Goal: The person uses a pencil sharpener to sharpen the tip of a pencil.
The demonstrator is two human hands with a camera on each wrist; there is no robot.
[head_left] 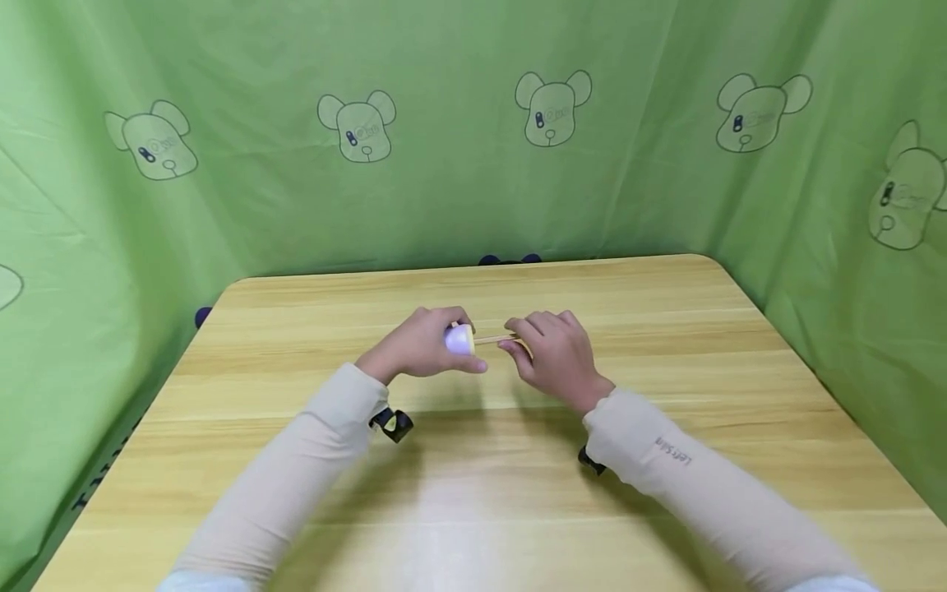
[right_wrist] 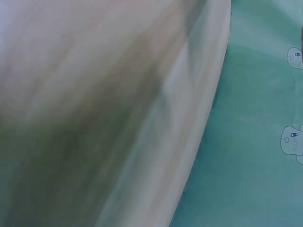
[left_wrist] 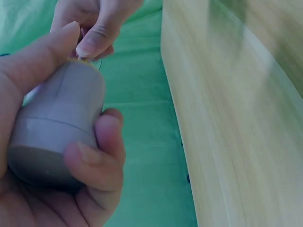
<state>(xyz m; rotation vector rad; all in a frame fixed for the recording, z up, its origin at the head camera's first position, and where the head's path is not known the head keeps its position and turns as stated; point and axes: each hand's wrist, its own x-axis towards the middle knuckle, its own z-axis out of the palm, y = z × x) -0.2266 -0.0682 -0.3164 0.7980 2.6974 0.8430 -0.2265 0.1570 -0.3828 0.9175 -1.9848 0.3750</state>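
Note:
My left hand [head_left: 423, 344] grips a small pale lavender-white round container [head_left: 459, 339] with a yellow rim, held sideways above the table. In the left wrist view the container [left_wrist: 59, 106] has a dark grey base, and my thumb and fingers curl round it. Thin light-brown sticks [head_left: 490, 339] stretch from its rim to my right hand [head_left: 556, 355]. That hand pinches their far end between thumb and fingertips. How deep the sticks sit inside the container is hidden.
Both hands are over the middle of a light wood table [head_left: 473, 493]. A green curtain [head_left: 451, 205] with bear-head prints hangs close behind the table and along its sides. Black straps [head_left: 392, 423] sit at the wrists. The right wrist view shows only tabletop and curtain.

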